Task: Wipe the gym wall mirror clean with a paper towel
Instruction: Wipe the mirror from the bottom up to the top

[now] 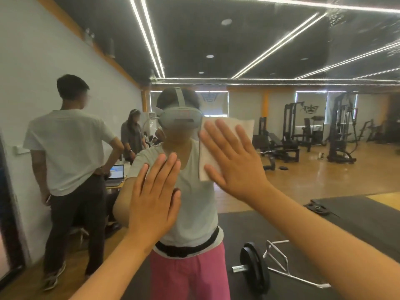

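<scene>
Paper towel (247, 126) is pinned flat to the mirror (303, 174) under the right grip (233, 165), whose fingers are spread. The sheet shows past the fingertips toward 12 o'clock. Left grip (153, 200), fingers straight and together, presses bare glass at 8 o'clock. Streaks (337, 20) lie toward 1 o'clock, likely the next patch.

Arms outstretched, left hand (154, 195) and right hand (232, 161) flat (fingers straight).

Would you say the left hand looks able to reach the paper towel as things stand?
Probably yes. The left hand lies flat on the mirror beside the paper towel, with only bare glass between them. The right hand presses on the towel, but its near edge is uncovered.
</scene>
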